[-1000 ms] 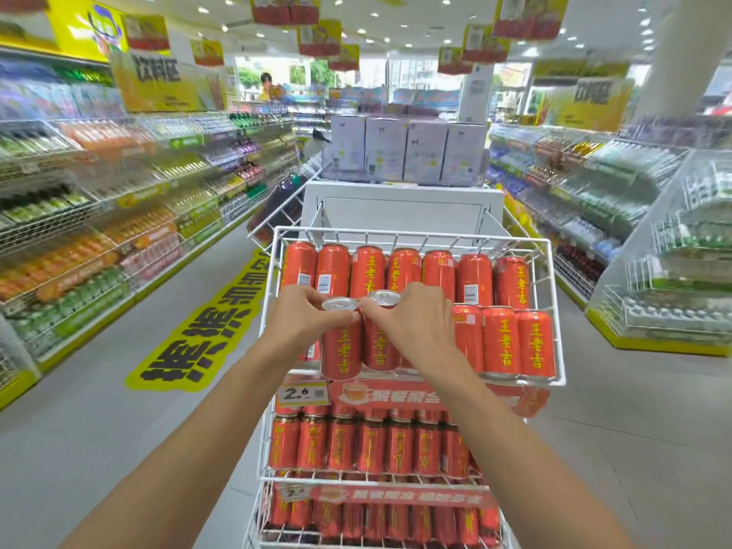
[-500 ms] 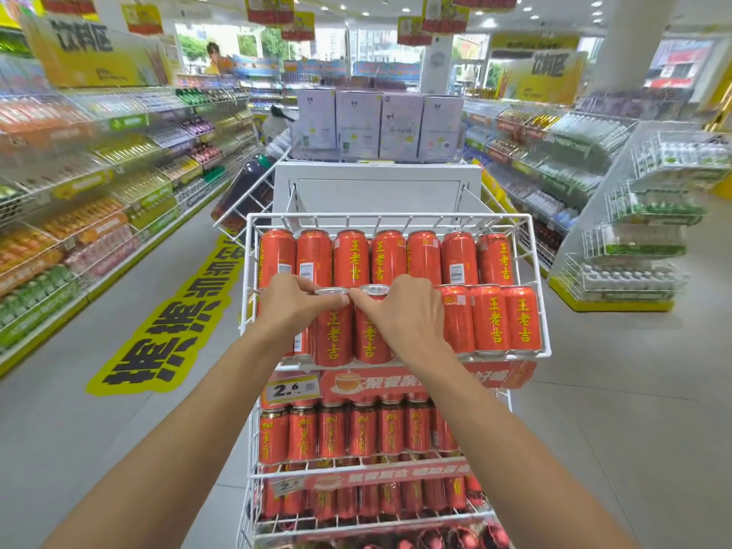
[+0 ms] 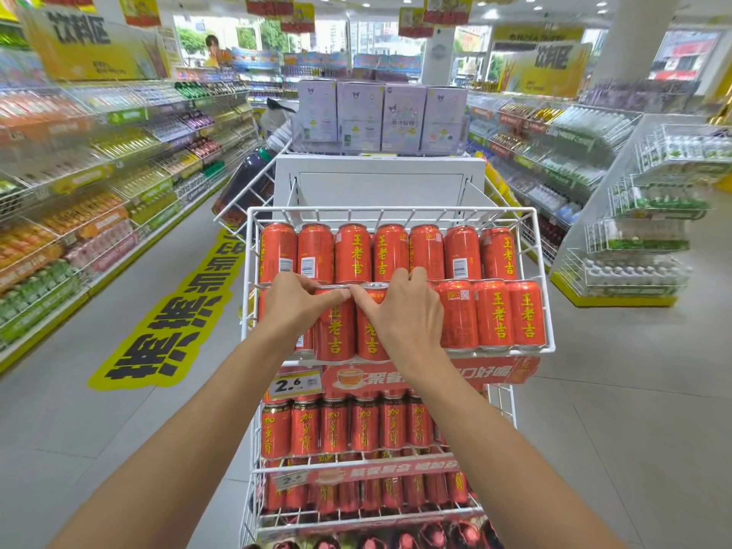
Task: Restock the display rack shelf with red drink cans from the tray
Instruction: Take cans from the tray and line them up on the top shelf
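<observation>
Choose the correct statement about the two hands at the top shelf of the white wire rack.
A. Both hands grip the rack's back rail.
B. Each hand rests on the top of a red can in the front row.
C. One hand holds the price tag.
B: the left hand and right hand each sit atop neighbouring front-row red cans on the top shelf.

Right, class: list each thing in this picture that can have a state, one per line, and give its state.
left hand: closed on the top of a front-row can
right hand: closed on the top of the neighbouring can
two held cans: upright, side by side in the front row
top shelf: back row full, front row nearly full
back-row cans: upright
price tag: clipped on the shelf front, reads 2.6
lower shelf: stocked with upright cans
</observation>
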Motion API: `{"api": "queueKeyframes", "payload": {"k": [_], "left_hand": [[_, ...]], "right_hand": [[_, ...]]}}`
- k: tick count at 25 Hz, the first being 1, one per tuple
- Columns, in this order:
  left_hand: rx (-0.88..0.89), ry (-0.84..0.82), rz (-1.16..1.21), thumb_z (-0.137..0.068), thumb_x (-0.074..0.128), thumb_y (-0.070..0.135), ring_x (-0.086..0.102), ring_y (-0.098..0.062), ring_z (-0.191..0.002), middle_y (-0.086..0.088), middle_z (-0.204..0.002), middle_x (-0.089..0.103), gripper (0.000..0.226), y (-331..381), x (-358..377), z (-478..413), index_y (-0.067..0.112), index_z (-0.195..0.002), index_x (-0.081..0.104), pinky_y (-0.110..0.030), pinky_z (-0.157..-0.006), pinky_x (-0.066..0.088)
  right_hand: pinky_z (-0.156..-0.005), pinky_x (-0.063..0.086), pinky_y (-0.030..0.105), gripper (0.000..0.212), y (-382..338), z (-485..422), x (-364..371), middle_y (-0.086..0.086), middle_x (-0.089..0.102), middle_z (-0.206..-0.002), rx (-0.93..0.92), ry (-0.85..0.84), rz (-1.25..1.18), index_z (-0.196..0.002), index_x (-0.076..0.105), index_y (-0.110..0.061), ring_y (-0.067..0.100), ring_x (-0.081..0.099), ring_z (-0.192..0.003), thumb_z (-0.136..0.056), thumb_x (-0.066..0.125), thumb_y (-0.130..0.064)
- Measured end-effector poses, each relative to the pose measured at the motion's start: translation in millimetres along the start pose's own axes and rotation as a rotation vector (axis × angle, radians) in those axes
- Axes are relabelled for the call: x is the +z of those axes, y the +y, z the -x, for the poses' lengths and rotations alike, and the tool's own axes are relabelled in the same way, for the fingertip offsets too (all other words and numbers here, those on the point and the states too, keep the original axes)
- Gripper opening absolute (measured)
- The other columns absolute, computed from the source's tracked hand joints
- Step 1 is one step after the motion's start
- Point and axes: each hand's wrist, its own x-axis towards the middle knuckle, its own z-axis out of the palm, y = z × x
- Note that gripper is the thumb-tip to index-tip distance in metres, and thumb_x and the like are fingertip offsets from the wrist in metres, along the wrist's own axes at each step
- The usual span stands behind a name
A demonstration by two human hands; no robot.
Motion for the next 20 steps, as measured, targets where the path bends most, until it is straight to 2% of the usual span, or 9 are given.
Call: {"api": "queueKeyframes", "payload": {"k": [2, 4, 6, 8, 10, 12, 14, 17, 20], "left_hand": [[0.005, 0.009, -0.010, -0.071, 0.090, 0.046, 0.067, -0.017, -0.090, -0.008, -0.096, 0.073, 0.058, 1, 2, 2, 0.002, -0.103, 0.072, -0.027, -0.071, 0.047], [0.012, 0.012, -0.023, -0.073, 0.089, 0.047, 0.065, -0.011, -0.075, -0.012, -0.084, 0.076, 0.051, 3, 4, 4, 0.001, -0.092, 0.076, -0.024, -0.061, 0.045], [0.002, 0.026, -0.032, -0.074, 0.088, 0.046, 0.060, -0.008, -0.067, -0.011, -0.077, 0.074, 0.045, 4, 5, 5, 0.003, -0.082, 0.076, -0.024, -0.059, 0.045], [-0.001, 0.056, -0.026, -0.075, 0.088, 0.044, 0.053, -0.004, -0.062, -0.004, -0.070, 0.065, 0.041, 5, 7, 6, 0.012, -0.067, 0.064, -0.026, -0.063, 0.045], [0.008, 0.108, -0.062, -0.075, 0.088, 0.046, 0.046, -0.003, -0.057, 0.002, -0.063, 0.055, 0.048, 8, 8, 8, 0.019, -0.059, 0.051, -0.029, -0.064, 0.045], [0.015, 0.144, -0.120, -0.073, 0.087, 0.052, 0.047, -0.007, -0.054, -0.003, -0.059, 0.058, 0.051, 7, 10, 6, 0.014, -0.058, 0.056, -0.030, -0.060, 0.044], [0.017, 0.138, -0.155, -0.071, 0.084, 0.059, 0.053, -0.017, -0.053, -0.013, -0.057, 0.062, 0.060, 6, 11, 2, 0.002, -0.062, 0.067, -0.033, -0.056, 0.042], [0.023, 0.102, -0.170, -0.070, 0.082, 0.064, 0.052, -0.021, -0.054, -0.010, -0.052, 0.055, 0.071, 4, 10, -2, -0.006, -0.066, 0.071, -0.034, -0.055, 0.040], [0.025, 0.073, -0.162, -0.073, 0.083, 0.058, 0.052, -0.019, -0.052, -0.005, -0.050, 0.055, 0.066, 5, 6, -1, -0.006, -0.066, 0.071, -0.032, -0.055, 0.040]], "right_hand": [[-0.054, 0.036, 0.029, 0.065, 1, -1, 4, 0.008, 0.057, -0.084, 0.000, 0.027, 0.009, -0.086, 0.061, -0.009, 0.025, 0.060, -0.065, -0.088, 0.064, -0.074], [-0.054, 0.036, 0.029, 0.064, 2, -2, 8, 0.008, 0.058, -0.085, 0.008, 0.040, 0.011, -0.086, 0.062, -0.009, 0.022, 0.053, -0.063, -0.089, 0.063, -0.074], [-0.053, 0.035, 0.029, 0.063, 1, -4, 11, 0.009, 0.058, -0.086, 0.015, 0.037, 0.020, -0.087, 0.063, -0.009, 0.020, 0.046, -0.062, -0.090, 0.062, -0.072], [-0.053, 0.037, 0.031, 0.062, 0, -6, 12, 0.009, 0.058, -0.089, 0.019, 0.010, 0.027, -0.089, 0.064, -0.009, 0.021, 0.047, -0.064, -0.092, 0.060, -0.071], [-0.054, 0.039, 0.031, 0.061, -1, -8, 13, 0.010, 0.058, -0.091, 0.018, -0.018, 0.031, -0.090, 0.064, -0.008, 0.022, 0.049, -0.065, -0.094, 0.059, -0.069], [-0.054, 0.039, 0.032, 0.061, -2, -9, 13, 0.010, 0.057, -0.091, 0.015, -0.024, 0.030, -0.090, 0.065, -0.007, 0.024, 0.051, -0.064, -0.095, 0.059, -0.067], [-0.055, 0.038, 0.031, 0.059, -4, -11, 13, 0.009, 0.055, -0.090, 0.015, -0.034, 0.032, -0.090, 0.065, -0.008, 0.023, 0.049, -0.064, -0.096, 0.059, -0.066], [-0.056, 0.037, 0.031, 0.056, -6, -12, 12, 0.010, 0.058, -0.092, 0.006, -0.063, 0.046, -0.091, 0.065, -0.008, 0.024, 0.052, -0.066, -0.097, 0.059, -0.063], [-0.055, 0.038, 0.031, 0.054, -7, -11, 9, 0.011, 0.060, -0.092, -0.006, -0.074, 0.037, -0.090, 0.066, -0.008, 0.027, 0.062, -0.070, -0.099, 0.059, -0.060]]}}
